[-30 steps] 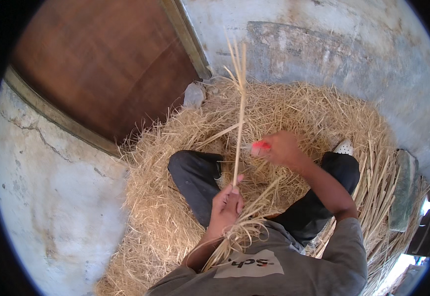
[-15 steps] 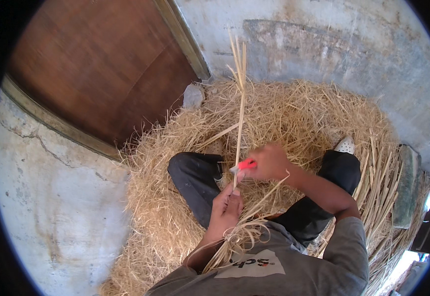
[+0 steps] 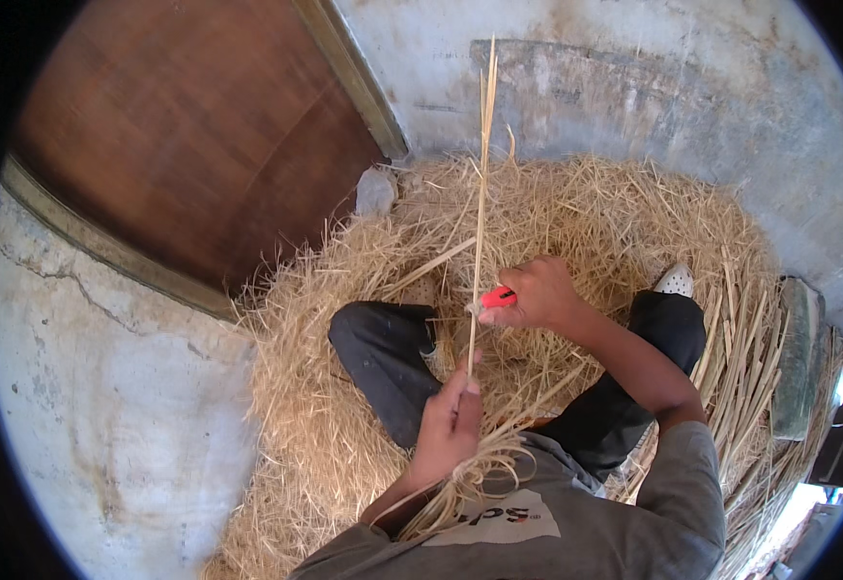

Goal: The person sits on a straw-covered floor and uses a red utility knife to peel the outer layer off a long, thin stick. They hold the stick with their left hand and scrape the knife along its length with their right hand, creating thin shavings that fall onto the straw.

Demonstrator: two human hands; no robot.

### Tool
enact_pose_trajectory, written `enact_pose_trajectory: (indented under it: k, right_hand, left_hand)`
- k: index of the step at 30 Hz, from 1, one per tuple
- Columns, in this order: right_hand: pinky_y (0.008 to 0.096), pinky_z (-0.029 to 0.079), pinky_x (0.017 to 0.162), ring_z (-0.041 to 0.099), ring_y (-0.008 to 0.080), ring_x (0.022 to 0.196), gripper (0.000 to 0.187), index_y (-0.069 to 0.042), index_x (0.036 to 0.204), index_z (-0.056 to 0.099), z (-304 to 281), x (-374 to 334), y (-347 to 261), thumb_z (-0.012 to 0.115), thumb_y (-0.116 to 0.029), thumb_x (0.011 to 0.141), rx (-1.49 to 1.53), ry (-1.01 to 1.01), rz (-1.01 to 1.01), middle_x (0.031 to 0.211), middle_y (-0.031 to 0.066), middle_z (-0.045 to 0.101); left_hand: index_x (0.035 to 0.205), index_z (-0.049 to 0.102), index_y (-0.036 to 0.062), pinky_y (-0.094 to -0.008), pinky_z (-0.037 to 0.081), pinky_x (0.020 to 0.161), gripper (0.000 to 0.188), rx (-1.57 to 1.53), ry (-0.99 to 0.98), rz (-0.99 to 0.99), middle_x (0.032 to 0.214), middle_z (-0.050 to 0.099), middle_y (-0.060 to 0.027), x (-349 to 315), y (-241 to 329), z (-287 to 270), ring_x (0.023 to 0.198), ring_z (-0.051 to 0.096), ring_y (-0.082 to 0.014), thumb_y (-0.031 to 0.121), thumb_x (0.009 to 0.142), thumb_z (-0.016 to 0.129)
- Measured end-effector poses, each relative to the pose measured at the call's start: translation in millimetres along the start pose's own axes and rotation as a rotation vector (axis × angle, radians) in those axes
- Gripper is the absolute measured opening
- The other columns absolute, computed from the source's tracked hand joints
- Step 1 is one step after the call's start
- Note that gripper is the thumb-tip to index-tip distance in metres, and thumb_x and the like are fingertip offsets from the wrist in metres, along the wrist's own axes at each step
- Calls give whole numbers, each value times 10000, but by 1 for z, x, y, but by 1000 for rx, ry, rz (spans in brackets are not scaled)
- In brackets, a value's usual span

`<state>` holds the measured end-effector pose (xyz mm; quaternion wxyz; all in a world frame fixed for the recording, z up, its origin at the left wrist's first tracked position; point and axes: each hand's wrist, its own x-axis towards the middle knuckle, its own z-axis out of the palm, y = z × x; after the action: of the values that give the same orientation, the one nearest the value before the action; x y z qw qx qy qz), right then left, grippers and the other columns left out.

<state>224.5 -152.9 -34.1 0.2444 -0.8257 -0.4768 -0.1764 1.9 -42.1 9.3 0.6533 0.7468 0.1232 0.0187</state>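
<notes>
A long, thin, pale strip (image 3: pixel 480 222), which looks like split bamboo, runs up and away from me, and its far end is split into several narrow lengths. Its near part is pinched in my left hand (image 3: pixel 449 425), thumb on top. My right hand (image 3: pixel 545 292) is closed round a small red-handled knife (image 3: pixel 499 298). The knife's blade end meets the strip a short way beyond my left fingers; the blade itself is mostly hidden. Curled pale shavings (image 3: pixel 489 466) lie over my left forearm and lap.
Dry straw-like shavings (image 3: pixel 576 213) cover the floor around my crossed legs. Long strips (image 3: pixel 745 329) lie at the right, beside a greenish-grey block (image 3: pixel 799 358). A brown door (image 3: pixel 209 135) stands at the upper left, a stone (image 3: pixel 376 191) by its frame, and a stained wall (image 3: pixel 615 87) ahead.
My right hand and the knife have shifted slightly away from me and right, further from my left hand. The strip's far end has swung right, its split lengths closer together.
</notes>
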Motion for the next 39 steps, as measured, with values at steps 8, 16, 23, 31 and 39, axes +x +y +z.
enact_pose_trajectory:
  k: [8, 16, 23, 31, 39]
  right_hand:
    - [395, 434, 454, 561, 292, 460, 697, -81, 572, 584, 8, 20, 58, 560, -755, 746, -97, 26, 388, 481, 102, 519]
    - [428, 476, 498, 631, 319, 559, 717, -64, 722, 697, -2, 27, 81, 467, -736, 819, -77, -40, 551, 565, 143, 604]
    - [435, 468, 496, 591, 315, 489, 676, -71, 636, 629, 7, -3, 3, 532, -721, 794, 114, -139, 205, 538, 138, 573]
    - [399, 458, 443, 597, 271, 450, 640, -104, 595, 612, 12, -11, -35, 613, -733, 717, 126, -114, 16, 512, 87, 577]
    - [391, 450, 422, 594, 258, 440, 660, -114, 590, 615, 5, -7, -33, 586, -760, 726, 105, -33, -53, 496, 77, 565]
  left_hand:
    - [1430, 399, 46, -183, 263, 545, 415, 7, -116, -5, 682, 368, 70, -20, -1, 6, 595, 307, -8, 79, 1017, 404]
    - [1424, 392, 21, -191, 296, 543, 416, 2, -99, 30, 672, 367, 53, -15, -7, 0, 596, 332, -23, 67, 1011, 404]
    - [1415, 395, -5, -186, 298, 536, 407, -186, 55, 17, 685, 367, 60, 2, -11, -12, 599, 336, -22, 113, 1026, 396]
    - [1430, 405, 47, -205, 315, 524, 427, 126, 134, 67, 662, 411, 46, 5, -5, -15, 598, 353, -29, 87, 1005, 420]
    - [1369, 471, -8, -183, 311, 556, 383, 240, 170, 73, 720, 451, 43, 5, 6, -11, 637, 376, -16, 56, 994, 424]
